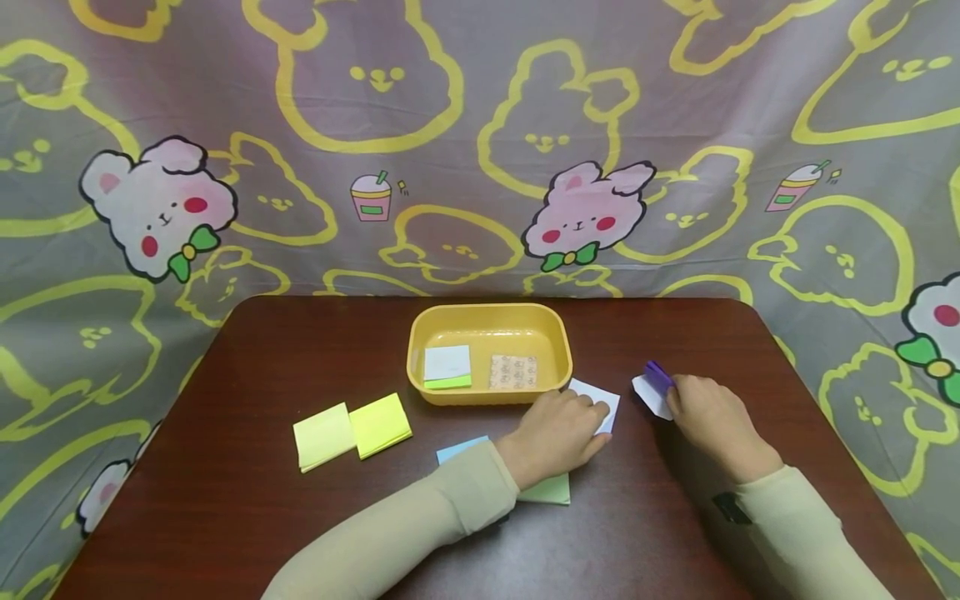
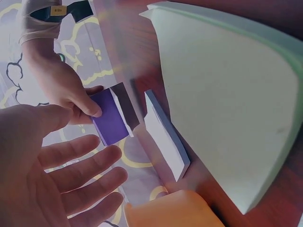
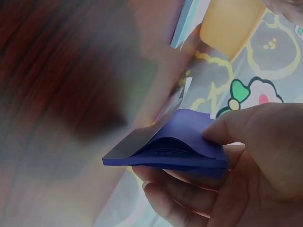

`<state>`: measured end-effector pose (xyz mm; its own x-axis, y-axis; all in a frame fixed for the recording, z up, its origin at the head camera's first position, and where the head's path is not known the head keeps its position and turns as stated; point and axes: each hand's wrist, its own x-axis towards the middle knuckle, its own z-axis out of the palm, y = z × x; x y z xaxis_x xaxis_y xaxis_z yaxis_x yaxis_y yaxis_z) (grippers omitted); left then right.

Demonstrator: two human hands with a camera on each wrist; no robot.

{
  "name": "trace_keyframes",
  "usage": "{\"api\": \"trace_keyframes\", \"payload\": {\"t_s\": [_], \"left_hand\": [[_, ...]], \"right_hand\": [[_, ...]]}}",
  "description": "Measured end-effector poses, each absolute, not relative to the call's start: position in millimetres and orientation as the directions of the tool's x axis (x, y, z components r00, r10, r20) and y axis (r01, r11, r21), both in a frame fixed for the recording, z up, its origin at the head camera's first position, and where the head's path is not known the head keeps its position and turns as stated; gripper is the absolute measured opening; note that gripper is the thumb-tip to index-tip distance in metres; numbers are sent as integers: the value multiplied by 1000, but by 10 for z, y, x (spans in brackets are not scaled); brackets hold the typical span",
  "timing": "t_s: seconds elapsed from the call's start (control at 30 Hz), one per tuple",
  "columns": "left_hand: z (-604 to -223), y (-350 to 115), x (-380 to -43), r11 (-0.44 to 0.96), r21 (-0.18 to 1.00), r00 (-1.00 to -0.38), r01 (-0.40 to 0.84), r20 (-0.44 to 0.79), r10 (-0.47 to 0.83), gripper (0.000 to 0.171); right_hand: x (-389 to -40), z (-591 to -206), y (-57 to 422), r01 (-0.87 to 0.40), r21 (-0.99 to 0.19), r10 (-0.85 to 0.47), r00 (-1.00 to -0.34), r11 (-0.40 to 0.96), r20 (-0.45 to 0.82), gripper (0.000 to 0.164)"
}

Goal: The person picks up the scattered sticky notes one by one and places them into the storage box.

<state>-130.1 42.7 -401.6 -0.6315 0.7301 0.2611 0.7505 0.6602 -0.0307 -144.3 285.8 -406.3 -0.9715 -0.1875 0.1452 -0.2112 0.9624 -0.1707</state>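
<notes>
My right hand [image 1: 716,425] pinches a purple sticky note pad [image 3: 187,130] above the table's right side, thumb on top and fingers beneath. Its sheets bow apart at one edge, and a pale sheet [image 1: 651,398] sticks out from it. My left hand [image 1: 557,435] hovers with loosely spread fingers and holds nothing in the left wrist view. Close to it, a white note pad [image 2: 165,139] lies by the yellow bin's front right corner. Under the left forearm, a pale green pad [image 1: 551,492] and a blue pad [image 1: 461,448] are partly hidden.
The yellow bin [image 1: 491,398] stands at the table's back middle, holding a white-topped pad with a green edge [image 1: 447,365] and a patterned tan pad [image 1: 513,372]. Two yellow pads [image 1: 325,436] lie touching at left. A printed curtain [image 1: 450,167] hangs behind the table.
</notes>
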Motion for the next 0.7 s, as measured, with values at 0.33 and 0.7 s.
{"api": "trace_keyframes", "payload": {"t_s": [0.33,0.7], "left_hand": [[-3997,446,-1334,655,-27,-624,755,274,732,28],[-3910,450,-1375,679,-13,-644,734,303,702,25]], "right_hand": [[-1423,-4007,2839,-209,-174,-182,-970,962,160,26],[-1409,-3964,2803,-204,-186,-174,-970,961,168,27]]}}
